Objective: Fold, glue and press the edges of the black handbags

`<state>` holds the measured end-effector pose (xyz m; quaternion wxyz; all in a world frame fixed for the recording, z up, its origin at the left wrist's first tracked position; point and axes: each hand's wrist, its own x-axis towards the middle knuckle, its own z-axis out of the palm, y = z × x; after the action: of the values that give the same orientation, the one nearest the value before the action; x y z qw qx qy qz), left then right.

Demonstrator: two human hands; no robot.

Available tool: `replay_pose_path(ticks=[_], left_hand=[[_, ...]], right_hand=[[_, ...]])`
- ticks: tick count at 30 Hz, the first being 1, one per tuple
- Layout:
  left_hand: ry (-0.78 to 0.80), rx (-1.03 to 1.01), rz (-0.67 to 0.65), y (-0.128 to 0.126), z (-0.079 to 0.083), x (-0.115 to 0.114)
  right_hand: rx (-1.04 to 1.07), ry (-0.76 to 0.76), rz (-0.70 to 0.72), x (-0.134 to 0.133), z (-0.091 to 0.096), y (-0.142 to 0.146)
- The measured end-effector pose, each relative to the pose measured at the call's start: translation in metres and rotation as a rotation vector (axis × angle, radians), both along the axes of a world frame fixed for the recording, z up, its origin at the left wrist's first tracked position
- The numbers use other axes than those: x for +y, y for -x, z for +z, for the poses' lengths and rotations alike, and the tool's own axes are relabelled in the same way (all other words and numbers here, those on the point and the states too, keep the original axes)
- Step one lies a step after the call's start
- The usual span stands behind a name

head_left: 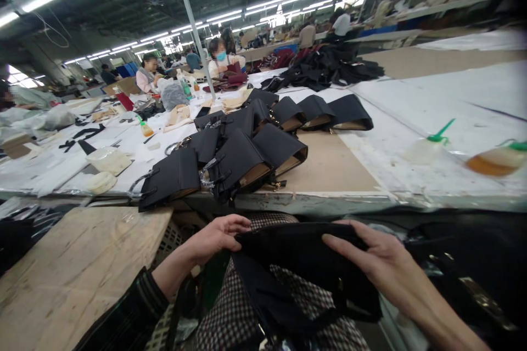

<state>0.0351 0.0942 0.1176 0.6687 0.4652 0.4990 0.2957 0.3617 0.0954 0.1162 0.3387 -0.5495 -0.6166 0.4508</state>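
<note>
A black handbag (296, 247) lies across my lap, its dark strap hanging down over the checked cloth. My left hand (214, 238) grips the bag's left end, thumb against the near side and fingers at the far edge. At the right end, my right hand (366, 252) holds the bag with the thumb along its upper face and the fingers behind it. Small metal fittings show low on the bag's right side. Just beyond my hands, several finished-looking black handbags (239, 162) lie tilted on the table, some with plastic-wrapped handles.
The white worktable (432, 104) edge runs just beyond my hands. Glue bottles with green nozzles (500, 159) stand at right. A wooden board (82, 269) is at lower left. Black pieces (325, 68) are piled farther back; a masked co-worker (222, 57) handles maroon pieces.
</note>
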Motion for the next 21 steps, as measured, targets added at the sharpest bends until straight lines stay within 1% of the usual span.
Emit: replay_pose_path(ticks=[2, 3, 5, 7, 10, 13, 15, 18, 21], left_hand=[[-0.061, 0.046, -0.129, 0.003, 0.001, 0.002], [-0.097, 0.072, -0.164, 0.002, -0.001, 0.002], [-0.161, 0.126, -0.174, -0.003, -0.005, 0.002], [-0.205, 0.173, -0.132, -0.008, -0.009, 0.001], [-0.261, 0.24, -0.081, -0.015, -0.012, 0.002], [-0.335, 0.324, -0.07, -0.021, -0.011, 0.01], [-0.356, 0.349, -0.077, -0.027, -0.012, 0.017], [-0.382, 0.383, -0.109, -0.037, -0.016, 0.026], [-0.443, 0.54, -0.216, -0.043, -0.02, 0.031]], right_hand=[[0.081, 0.091, 0.074, 0.009, -0.005, -0.004], [0.118, 0.124, 0.097, 0.013, -0.009, -0.004], [0.185, 0.187, 0.118, 0.016, -0.018, -0.005], [0.229, 0.236, 0.102, 0.018, -0.026, -0.006], [0.229, 0.245, 0.069, 0.019, -0.03, -0.009], [0.218, 0.252, 0.055, 0.021, -0.03, -0.01], [0.22, 0.262, 0.056, 0.022, -0.031, -0.01], [0.218, 0.266, 0.055, 0.022, -0.036, -0.011], [0.171, 0.23, 0.038, 0.02, -0.043, -0.012]])
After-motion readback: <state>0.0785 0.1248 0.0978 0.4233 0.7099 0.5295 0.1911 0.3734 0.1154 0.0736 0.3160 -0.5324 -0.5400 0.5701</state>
